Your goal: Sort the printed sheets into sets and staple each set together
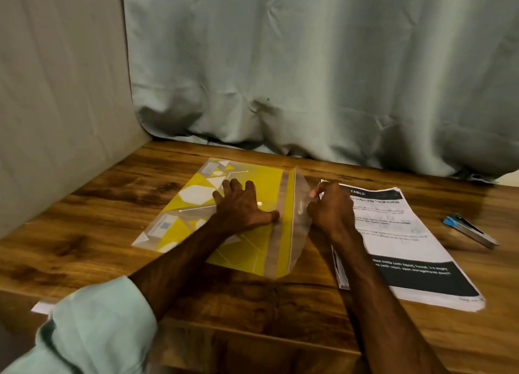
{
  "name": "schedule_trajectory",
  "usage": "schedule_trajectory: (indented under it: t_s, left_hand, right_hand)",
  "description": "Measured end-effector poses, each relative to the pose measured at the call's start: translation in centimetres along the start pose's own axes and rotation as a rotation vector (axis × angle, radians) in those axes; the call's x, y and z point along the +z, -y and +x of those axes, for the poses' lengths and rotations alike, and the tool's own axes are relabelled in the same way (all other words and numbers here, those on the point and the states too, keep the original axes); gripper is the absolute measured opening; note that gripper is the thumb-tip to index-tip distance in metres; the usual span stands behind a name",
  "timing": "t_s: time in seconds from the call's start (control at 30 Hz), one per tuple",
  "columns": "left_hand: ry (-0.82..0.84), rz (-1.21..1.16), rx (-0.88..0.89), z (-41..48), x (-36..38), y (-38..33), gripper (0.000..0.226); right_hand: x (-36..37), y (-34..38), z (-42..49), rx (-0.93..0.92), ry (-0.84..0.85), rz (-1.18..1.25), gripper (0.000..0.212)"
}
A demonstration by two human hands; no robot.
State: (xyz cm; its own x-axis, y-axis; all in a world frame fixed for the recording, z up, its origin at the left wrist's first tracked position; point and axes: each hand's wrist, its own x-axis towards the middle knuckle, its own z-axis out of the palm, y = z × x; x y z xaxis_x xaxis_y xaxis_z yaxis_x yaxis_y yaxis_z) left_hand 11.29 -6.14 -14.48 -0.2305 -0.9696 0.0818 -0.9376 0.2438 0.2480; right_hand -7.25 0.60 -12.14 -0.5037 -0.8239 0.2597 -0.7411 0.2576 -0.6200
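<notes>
Your stack of white printed sheets with black header bands [407, 233] lies flat on the right half of the brown wood-grain table [98, 205], and your right forearm crosses over its left edge. Just left of the stack sits a yellow plastic folder with white geometric shapes [252, 247], lying at an angle. Its clear flap [297, 238] stands up along the right edge, right between folder and sheets.

Your left hand [243, 205] is spread flat on the folder, fingers fanned, thumb pressed near the fold line. Your right hand [331, 208] has its fingers curled, pinching the raised flap at its outer edge.

The silver metal stapler with a blue end [470, 230] is off to the right of the sheets, well apart from both hands, with bare wood around it.

A grey-green curtain [309, 78] slumps onto the table's back edge, and a beige wall panel [56, 92] boxes in the left side. A white paper scrap [40, 307] pokes out at the near-left edge by your mint sleeve [98, 326].
</notes>
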Motion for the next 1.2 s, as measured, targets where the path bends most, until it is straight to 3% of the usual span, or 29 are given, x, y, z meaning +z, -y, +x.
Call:
schedule_trajectory:
  t_s: [0.13, 0.23, 0.3, 0.4, 0.57, 0.77, 0.83, 0.97, 1.07, 1.2]
  left_hand:
    - [0.030, -0.057, 0.021, 0.2, -0.2, 0.6, 0.092]
    - [0.041, -0.054, 0.023, 0.2, -0.1, 0.8, 0.082]
    - [0.035, -0.047, 0.025, 0.2, -0.1, 0.7, 0.079]
    - [0.026, -0.027, 0.023, -0.1, -0.2, 0.7, 0.074]
    - [-0.006, -0.062, 0.002, -0.3, -0.8, 0.7, 0.061]
    - [-0.155, -0.172, -0.027, -0.9, -1.8, 0.5, 0.051]
    - [-0.194, -0.164, -0.034, -1.1, -2.3, 0.3, 0.049]
    - [-0.296, -0.242, -0.033, -1.6, -3.5, 0.2, 0.043]
    - [-0.381, -0.301, -0.026, -2.0, -4.2, -0.2, 0.041]
    - [-0.301, -0.299, -0.001, -1.8, -3.5, -0.1, 0.043]
  right_hand:
    - [0.7, 0.7, -1.0, -0.118, 0.061, -0.364, 0.038]
    - [2.4, 1.0, -1.8, -0.445, -0.047, -0.462, 0.022]
    - [3.2, 1.4, -2.3, -0.567, -0.002, -0.526, 0.017]
    - [3.4, 2.1, -2.8, -0.571, 0.137, -0.551, 0.020]
    - [3.8, 1.8, -2.9, -0.604, 0.119, -0.476, 0.028]
    - [4.7, 1.8, -2.7, -0.568, 0.112, -0.485, 0.032]
    - [5.0, 1.6, -2.3, -0.561, 0.132, -0.364, 0.032]
    - [6.2, 1.3, -2.3, -0.433, 0.156, 0.235, 0.035]
    - [6.3, 2.5, -1.8, -0.205, 0.306, 0.551, 0.015]
    - [5.9, 4.1, -1.2, 0.097, 0.515, 0.975, 0.027]
